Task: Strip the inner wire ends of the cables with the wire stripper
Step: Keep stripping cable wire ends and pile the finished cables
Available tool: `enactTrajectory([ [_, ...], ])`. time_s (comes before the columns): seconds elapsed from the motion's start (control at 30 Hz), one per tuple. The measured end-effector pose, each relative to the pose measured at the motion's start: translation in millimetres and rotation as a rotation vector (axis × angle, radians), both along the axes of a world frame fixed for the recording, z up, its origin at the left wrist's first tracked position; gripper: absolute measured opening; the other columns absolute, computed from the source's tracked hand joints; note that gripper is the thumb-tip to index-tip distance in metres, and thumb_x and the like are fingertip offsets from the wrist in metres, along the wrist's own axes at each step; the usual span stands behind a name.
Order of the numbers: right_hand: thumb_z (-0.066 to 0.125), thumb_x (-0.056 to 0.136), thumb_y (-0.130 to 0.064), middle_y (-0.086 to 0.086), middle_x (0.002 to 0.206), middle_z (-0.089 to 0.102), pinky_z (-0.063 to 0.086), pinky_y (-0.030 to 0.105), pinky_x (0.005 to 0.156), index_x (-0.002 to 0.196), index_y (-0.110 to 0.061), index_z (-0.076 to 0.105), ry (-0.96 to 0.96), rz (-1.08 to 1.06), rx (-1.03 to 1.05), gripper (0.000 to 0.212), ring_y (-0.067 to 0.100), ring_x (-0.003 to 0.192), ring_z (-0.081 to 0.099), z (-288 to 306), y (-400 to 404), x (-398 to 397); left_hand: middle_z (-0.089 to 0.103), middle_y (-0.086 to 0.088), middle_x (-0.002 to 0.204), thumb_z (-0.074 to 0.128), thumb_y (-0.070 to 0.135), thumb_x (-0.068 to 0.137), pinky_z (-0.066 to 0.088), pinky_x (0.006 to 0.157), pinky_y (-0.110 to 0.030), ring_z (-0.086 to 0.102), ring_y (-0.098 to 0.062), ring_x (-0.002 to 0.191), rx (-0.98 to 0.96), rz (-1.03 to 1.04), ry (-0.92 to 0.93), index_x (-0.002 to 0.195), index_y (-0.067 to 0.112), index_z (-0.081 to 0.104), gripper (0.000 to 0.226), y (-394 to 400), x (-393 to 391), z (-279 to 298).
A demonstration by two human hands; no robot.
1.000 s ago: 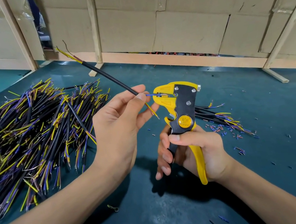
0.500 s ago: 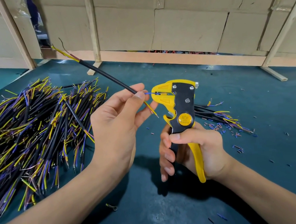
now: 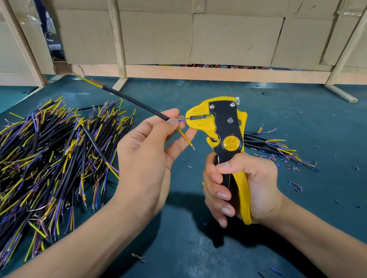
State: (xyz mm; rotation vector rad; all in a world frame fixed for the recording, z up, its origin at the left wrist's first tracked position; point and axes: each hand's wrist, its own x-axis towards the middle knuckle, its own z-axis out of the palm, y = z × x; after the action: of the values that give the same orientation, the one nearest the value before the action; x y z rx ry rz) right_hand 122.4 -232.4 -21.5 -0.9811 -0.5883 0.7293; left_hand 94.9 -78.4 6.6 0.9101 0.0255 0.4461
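My left hand (image 3: pixel 147 157) pinches a black cable (image 3: pixel 136 105) between thumb and forefinger near its stripped end. The cable's blue inner wire sits in the jaws of the yellow and black wire stripper (image 3: pixel 223 131), while its yellow wire (image 3: pixel 186 138) hangs down below my fingers with bare copper at its tip. My right hand (image 3: pixel 243 189) grips the stripper's handles, which are squeezed close together. The cable's far end points up and to the left.
A large heap of black cables (image 3: pixel 41 162) with yellow and blue wire ends lies at the left on the teal table (image 3: pixel 324 190). A smaller bunch of cables (image 3: pixel 272 145) lies behind the stripper, with several insulation scraps scattered around. Cardboard walls and wooden posts stand behind.
My right hand has squeezed the stripper's handles closer together, and the jaws have closed on the blue wire. Both hands stay in about the same place.
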Motion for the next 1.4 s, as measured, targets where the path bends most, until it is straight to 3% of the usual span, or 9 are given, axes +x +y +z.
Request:
enactTrajectory([
  [0.17,0.073,0.065,-0.030,0.007,0.053,0.042,0.049,0.030,0.044,0.068,-0.009,0.051,0.051,-0.003,0.056,0.031,0.019,0.037,0.043,0,-2,4,0.059,-0.012,0.066,0.048,-0.006,0.097,0.062,0.068,-0.034,0.067,-0.021,0.070,-0.360,-0.015,0.070,0.091,-0.004,0.059,0.013,21,9,15],
  [0.3,0.073,0.063,-0.029,0.008,0.057,0.042,0.050,0.034,0.050,0.071,-0.008,0.051,0.053,-0.069,0.051,0.032,0.022,0.042,0.044,0,1,5,0.065,-0.013,0.081,0.059,0.001,0.095,0.061,0.079,-0.045,0.065,-0.024,0.089,-0.125,0.054,0.050,0.098,0.002,0.066,0.008,49,12,23],
  [0.43,0.063,0.071,-0.016,0.013,0.066,0.046,0.053,0.047,0.063,0.078,-0.004,0.055,0.017,-0.056,0.051,0.016,0.029,0.056,0.049,-1,5,2,0.071,-0.007,0.094,0.062,0.008,0.095,0.059,0.083,-0.036,0.069,-0.020,0.091,0.049,-0.041,0.056,0.098,0.010,0.069,0.007,39,8,18],
  [0.57,0.059,0.081,-0.013,0.016,0.070,0.050,0.053,0.051,0.067,0.084,-0.001,0.056,-0.025,-0.075,0.072,0.013,0.032,0.061,0.052,-2,8,-1,0.069,-0.006,0.106,0.062,0.007,0.094,0.058,0.080,-0.032,0.068,-0.019,0.082,0.065,-0.084,0.045,0.086,0.007,0.065,0.008,26,5,12],
  [0.73,0.061,0.090,-0.016,0.017,0.073,0.052,0.054,0.051,0.066,0.087,0.000,0.061,-0.014,-0.257,0.046,0.016,0.033,0.063,0.053,-3,12,0,0.067,-0.007,0.090,0.063,0.008,0.094,0.055,0.073,-0.027,0.065,-0.018,0.078,0.136,-0.112,0.048,0.106,-0.001,0.065,0.015,21,5,4],
  [1.1,0.064,0.087,-0.016,0.019,0.077,0.066,0.057,0.047,0.063,0.083,-0.007,0.072,-0.044,-0.480,-0.028,0.013,0.034,0.063,0.063,-4,10,7,0.067,-0.011,0.074,0.072,0.014,0.083,0.048,0.061,-0.029,0.060,-0.022,0.070,0.309,-0.151,0.068,0.103,0.004,0.072,0.022,7,2,-12],
  [1.27,0.065,0.086,-0.015,0.019,0.078,0.066,0.056,0.047,0.066,0.081,-0.009,0.069,-0.096,-0.577,-0.059,0.009,0.036,0.065,0.064,-2,5,12,0.065,-0.010,0.072,0.069,0.004,0.088,0.046,0.055,-0.025,0.060,-0.016,0.066,0.311,-0.168,0.090,0.090,0.008,0.076,0.008,6,0,-12],
  [1.4,0.068,0.086,-0.014,0.019,0.082,0.067,0.056,0.046,0.066,0.089,-0.007,0.068,-0.142,-0.595,-0.069,0.008,0.038,0.068,0.064,-1,0,15,0.068,-0.010,0.081,0.068,0.000,0.089,0.046,0.053,-0.025,0.061,-0.014,0.063,0.338,-0.137,0.095,0.072,0.015,0.077,0.024,5,0,-9],
])
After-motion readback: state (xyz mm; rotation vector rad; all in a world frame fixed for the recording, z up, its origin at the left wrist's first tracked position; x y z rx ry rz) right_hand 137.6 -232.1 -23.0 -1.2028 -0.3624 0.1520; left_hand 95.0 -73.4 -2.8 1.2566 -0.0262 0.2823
